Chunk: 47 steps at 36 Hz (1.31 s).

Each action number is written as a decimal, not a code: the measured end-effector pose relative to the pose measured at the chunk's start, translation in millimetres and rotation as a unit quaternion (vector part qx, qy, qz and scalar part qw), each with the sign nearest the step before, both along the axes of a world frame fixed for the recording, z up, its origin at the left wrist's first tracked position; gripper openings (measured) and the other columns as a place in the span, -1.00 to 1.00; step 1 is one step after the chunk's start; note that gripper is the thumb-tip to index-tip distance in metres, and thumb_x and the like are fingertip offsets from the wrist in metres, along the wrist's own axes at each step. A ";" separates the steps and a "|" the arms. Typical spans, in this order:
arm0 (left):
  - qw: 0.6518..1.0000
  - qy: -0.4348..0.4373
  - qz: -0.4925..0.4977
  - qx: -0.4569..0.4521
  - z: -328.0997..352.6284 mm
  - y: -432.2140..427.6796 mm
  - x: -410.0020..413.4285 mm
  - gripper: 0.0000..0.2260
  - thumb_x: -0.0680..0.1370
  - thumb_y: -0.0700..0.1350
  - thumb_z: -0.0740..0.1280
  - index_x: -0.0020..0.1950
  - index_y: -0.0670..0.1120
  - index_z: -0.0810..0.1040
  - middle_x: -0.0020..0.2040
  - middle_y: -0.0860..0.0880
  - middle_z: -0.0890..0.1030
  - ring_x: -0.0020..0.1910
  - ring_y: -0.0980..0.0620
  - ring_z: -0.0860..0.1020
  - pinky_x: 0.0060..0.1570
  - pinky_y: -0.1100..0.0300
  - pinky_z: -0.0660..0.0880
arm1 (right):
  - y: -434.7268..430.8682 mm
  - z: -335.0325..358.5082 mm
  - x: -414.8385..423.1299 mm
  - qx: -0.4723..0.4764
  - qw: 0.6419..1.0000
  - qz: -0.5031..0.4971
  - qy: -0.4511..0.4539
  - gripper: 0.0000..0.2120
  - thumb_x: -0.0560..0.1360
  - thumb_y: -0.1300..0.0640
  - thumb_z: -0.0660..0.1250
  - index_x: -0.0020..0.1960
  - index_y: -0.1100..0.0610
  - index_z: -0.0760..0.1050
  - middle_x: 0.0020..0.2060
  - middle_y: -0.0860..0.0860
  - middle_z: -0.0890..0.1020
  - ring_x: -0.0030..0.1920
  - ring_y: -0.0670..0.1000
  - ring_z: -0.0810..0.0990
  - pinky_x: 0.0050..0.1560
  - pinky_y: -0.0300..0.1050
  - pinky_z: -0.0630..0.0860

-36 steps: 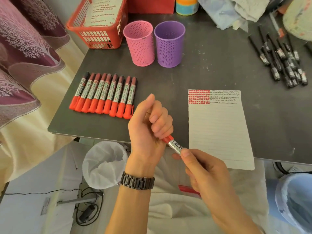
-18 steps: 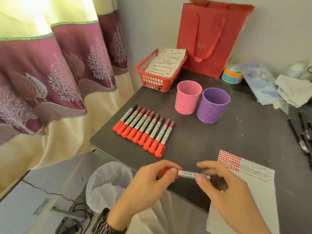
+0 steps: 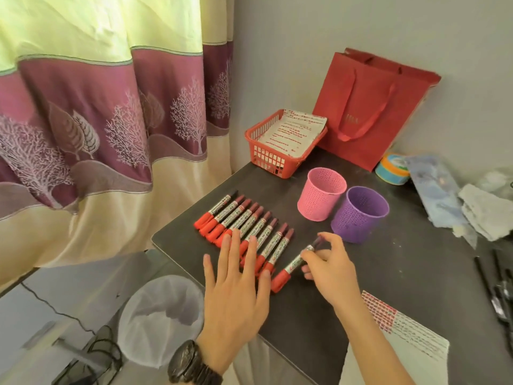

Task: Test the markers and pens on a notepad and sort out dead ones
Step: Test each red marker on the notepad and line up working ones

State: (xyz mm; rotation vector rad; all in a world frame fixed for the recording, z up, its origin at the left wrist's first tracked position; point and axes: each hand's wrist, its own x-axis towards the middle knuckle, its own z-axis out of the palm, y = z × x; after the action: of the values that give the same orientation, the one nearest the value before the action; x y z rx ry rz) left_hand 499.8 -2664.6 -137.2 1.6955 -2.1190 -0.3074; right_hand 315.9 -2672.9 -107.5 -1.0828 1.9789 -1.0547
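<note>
Several red markers [image 3: 244,221] lie side by side in a row on the dark table [image 3: 388,273]. My left hand [image 3: 236,287] lies flat with straight fingers over the near ends of that row. My right hand [image 3: 330,268] pinches one more red marker [image 3: 291,266] at its upper end, at the right end of the row, with the marker's red cap near the table's front edge. The notepad [image 3: 410,337], scribbled red and black at its top, lies at the lower right.
A pink cup [image 3: 322,197] and a purple cup [image 3: 359,213] stand behind the markers. A red basket [image 3: 266,155] with paper and a red bag [image 3: 369,109] sit at the back. Black pens [image 3: 497,290] lie far right. A white-lined bin [image 3: 161,318] stands below the table edge.
The marker held in both hands in front of me has been brought down beside the row. My left hand has let go and now lies flat on the row. The view swung left.
</note>
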 end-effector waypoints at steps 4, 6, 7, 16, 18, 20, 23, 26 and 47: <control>0.999 -0.034 -0.016 -0.007 -6.0 -6.3 -3.1 -0.48 0.65 0.16 -0.02 0.58 0.03 0.26 0.61 -0.05 0.17 0.60 -0.04 0.10 0.51 -0.22 0.05 | -17.6 -3.0 2.4 0.016 1.000 0.004 -0.007 -0.51 0.51 0.15 0.43 0.40 -0.01 0.41 -0.21 -0.10 0.72 -0.33 -0.06 0.72 0.01 0.09 0.68; 0.999 -0.037 -0.016 -0.016 -9.4 -8.4 -4.0 -0.50 0.66 0.16 -0.03 0.58 0.07 0.27 0.60 -0.03 0.18 0.59 -0.03 0.12 0.48 -0.20 0.03 | -24.7 -2.3 3.6 0.018 1.000 0.018 0.003 -0.44 0.52 0.15 0.43 0.48 0.00 0.38 0.01 -0.08 0.67 -0.32 -0.03 0.73 -0.04 0.06 0.70; 0.999 -0.038 -0.013 -0.015 -10.4 -9.2 -4.4 -0.50 0.66 0.17 -0.03 0.58 0.10 0.26 0.60 -0.02 0.18 0.59 -0.02 0.11 0.49 -0.19 0.03 | -27.5 -2.0 4.1 0.018 0.999 0.026 0.016 -0.43 0.52 0.14 0.43 0.49 0.01 0.37 0.12 -0.03 0.62 -0.31 -0.01 0.73 -0.05 0.05 0.70; 0.999 -0.047 0.005 0.009 -14.3 -10.4 -5.8 -0.54 0.68 0.23 -0.09 0.58 0.24 0.16 0.64 0.03 0.07 0.62 0.03 -0.08 0.54 -0.21 -0.02 | -30.2 -11.1 8.2 0.009 0.998 0.013 0.057 -0.46 0.51 0.06 0.43 0.46 -0.03 0.39 0.16 -0.02 0.57 -0.29 -0.02 0.72 -0.05 0.07 0.69; 0.999 -0.049 0.006 0.006 -13.4 -10.2 -6.1 -0.53 0.67 0.23 -0.11 0.59 0.24 0.13 0.64 0.03 0.04 0.62 0.03 -0.11 0.54 -0.20 -0.04 | -29.6 -11.9 9.1 0.007 0.998 0.005 0.060 -0.44 0.50 0.04 0.43 0.46 -0.04 0.37 0.14 -0.05 0.58 -0.13 0.04 0.72 0.05 0.11 0.66; 0.999 -0.052 0.004 0.006 -11.5 -9.6 -5.7 -0.53 0.67 0.22 -0.10 0.60 0.23 0.12 0.64 0.02 0.04 0.62 0.02 -0.10 0.53 -0.19 -0.06 | -28.5 -12.3 10.8 -0.001 0.998 -0.006 0.055 -0.45 0.49 0.02 0.43 0.45 -0.05 0.37 0.11 -0.07 0.59 -0.02 0.08 0.70 0.10 0.14 0.64; 0.998 -0.059 0.003 0.008 -11.1 -8.8 -4.7 -0.52 0.67 0.22 -0.11 0.60 0.25 0.07 0.64 0.02 0.02 0.61 0.02 -0.12 0.50 -0.15 -0.12 | -25.6 -14.2 13.6 -0.010 0.998 -0.017 0.054 -0.48 0.50 -0.01 0.43 0.41 -0.08 0.38 0.08 -0.11 0.60 0.00 0.06 0.69 0.10 0.12 0.64; 0.998 -0.059 0.004 0.010 -12.1 -8.1 -5.0 -0.51 0.65 0.24 -0.16 0.61 0.27 -0.01 0.64 0.05 -0.05 0.60 0.05 -0.21 0.50 -0.13 -0.15 | -22.1 -15.2 15.6 -0.013 0.998 -0.021 0.050 -0.52 0.51 -0.06 0.42 0.38 -0.11 0.39 0.07 -0.15 0.61 0.00 0.02 0.69 0.10 0.09 0.64; 0.946 -0.023 -0.323 -0.026 30.3 -5.8 -101.4 -0.44 0.58 0.30 -0.13 0.59 0.25 0.09 0.62 0.17 -0.03 0.58 0.20 -0.22 0.53 0.13 -0.23 | 188.6 -2.9 -133.8 -0.044 0.954 -0.166 0.246 -0.80 0.55 0.03 0.37 0.14 -0.21 0.54 0.06 -0.43 0.53 0.19 -0.26 0.47 0.11 -0.33 0.36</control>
State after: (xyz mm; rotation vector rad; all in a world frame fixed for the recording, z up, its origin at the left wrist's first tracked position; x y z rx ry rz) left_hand 398.4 -2670.4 -106.9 0.9349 -2.6413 -0.3901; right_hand 182.0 -2484.3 -110.3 -1.1705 2.6042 -1.1305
